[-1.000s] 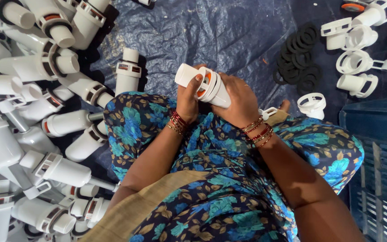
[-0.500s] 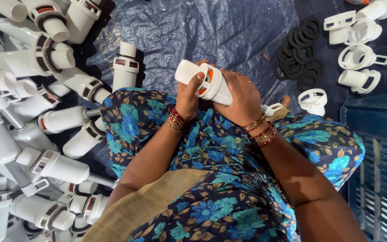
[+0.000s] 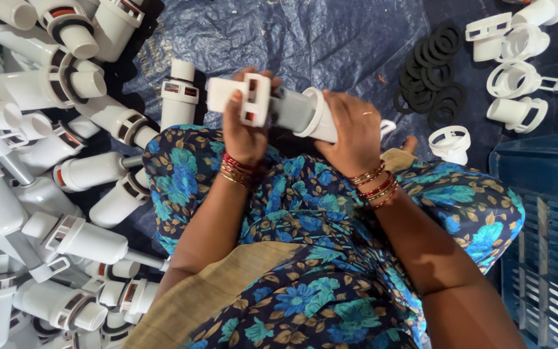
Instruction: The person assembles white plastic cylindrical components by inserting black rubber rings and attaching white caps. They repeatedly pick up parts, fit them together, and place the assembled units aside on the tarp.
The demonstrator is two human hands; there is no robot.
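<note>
- white plastic fitting (image 3: 272, 106) held above the lap, between both hands.
- left hand (image 3: 245, 126) clenched on its square bracket end; right hand (image 3: 355, 129) wraps the flared collar.
- looks light, rigid, smooth; best held at the collar.

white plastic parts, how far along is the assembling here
Done: a large heap of assembled white fittings lies beside the left hand. In hand: both hands, right hand too, hold one white fitting. Left: loose white collars and black rubber rings lie unused on the blue tarp.
</note>
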